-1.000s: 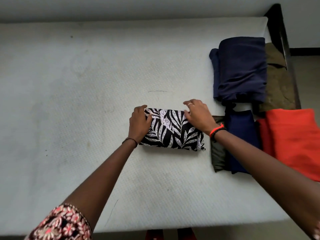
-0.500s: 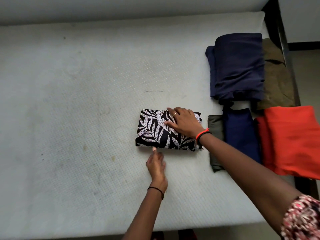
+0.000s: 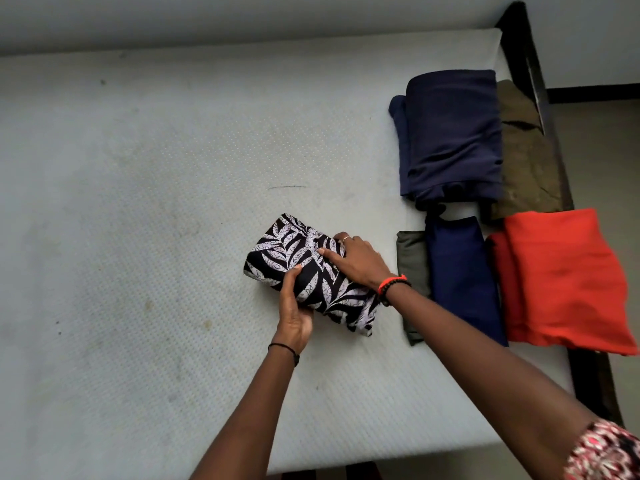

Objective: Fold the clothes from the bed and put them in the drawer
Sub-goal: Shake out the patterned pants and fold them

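A bare, pale bed [image 3: 138, 202] is filling most of the view, with its dark frame [image 3: 521, 46] showing along the right edge. Five folded pieces are lying down that right side. At the far end a large navy garment [image 3: 450, 133] is resting partly over an olive-brown garment [image 3: 530, 168]. Nearer, an orange-red garment [image 3: 561, 278] is reaching past the mattress edge, a smaller navy garment [image 3: 460, 278] is lying just beside it on the left, and a narrow grey-green garment [image 3: 412, 261] is touching that navy piece's left edge.

Just left of this row, near the middle of the bed, a person is handling a folded black-and-white leaf-print garment [image 3: 287, 254]. It is sitting turned at an angle, its left end pointing away from the person. The left hand [image 3: 294, 313] is taking the bundle from the near side, its grip clamped on the cloth with the thumb on top and the fingers tucked beneath the near edge. The right hand [image 3: 356, 261] is lying across the top, its grip closed over the far edge and its thumb stretching flat along the print. Whether the bundle is touching the mattress cannot be told.

A patterned sleeve [image 3: 606, 455] is showing at the lower right corner. Orange and black bracelets [image 3: 391, 284] are circling the right wrist, a thin black cord [image 3: 284, 348] is circling the left, and a ring [image 3: 345, 239] is sitting on a right finger.
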Motion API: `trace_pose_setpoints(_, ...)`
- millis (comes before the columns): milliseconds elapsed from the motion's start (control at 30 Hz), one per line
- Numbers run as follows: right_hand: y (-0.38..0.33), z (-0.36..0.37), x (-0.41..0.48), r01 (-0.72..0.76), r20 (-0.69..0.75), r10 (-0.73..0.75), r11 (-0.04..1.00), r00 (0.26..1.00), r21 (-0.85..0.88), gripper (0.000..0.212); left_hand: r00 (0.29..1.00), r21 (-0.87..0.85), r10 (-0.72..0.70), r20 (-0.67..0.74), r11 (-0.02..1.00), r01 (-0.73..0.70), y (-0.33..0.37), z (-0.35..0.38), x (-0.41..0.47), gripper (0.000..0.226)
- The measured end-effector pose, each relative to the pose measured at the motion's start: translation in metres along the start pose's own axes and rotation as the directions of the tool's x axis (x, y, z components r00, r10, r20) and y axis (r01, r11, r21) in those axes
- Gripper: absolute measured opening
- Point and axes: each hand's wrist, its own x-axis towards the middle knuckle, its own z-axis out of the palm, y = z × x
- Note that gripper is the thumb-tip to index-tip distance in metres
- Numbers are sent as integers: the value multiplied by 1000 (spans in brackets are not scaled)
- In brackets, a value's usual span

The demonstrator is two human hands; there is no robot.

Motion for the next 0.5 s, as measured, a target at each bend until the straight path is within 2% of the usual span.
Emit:
trace_pose_setpoints(100,8,5,-19,-79,48,68,950,997,303,67,993,37,-93,78,995,90,15,0,-9,29)
trace_pose_setpoints(167,18,8,-32,-156,131,101,830,986,535,69,976,84,-176,125,982,166,24,-5,-14,28)
trace_pose_setpoints(267,36,13,-52,-234,262,38,590,964,773,77,933,157,-305,189,948,278,33,-13,-18,43)
trace_pose_setpoints(400,50,18,-85,-392,422,-66,266,904,881,73,876,273,-435,208,886,375,34,-13,-17,55)
trace_pose_setpoints(500,58,22,-97,-453,463,-31,162,886,877,69,860,352,-465,209,856,378,31,-4,-12,55)
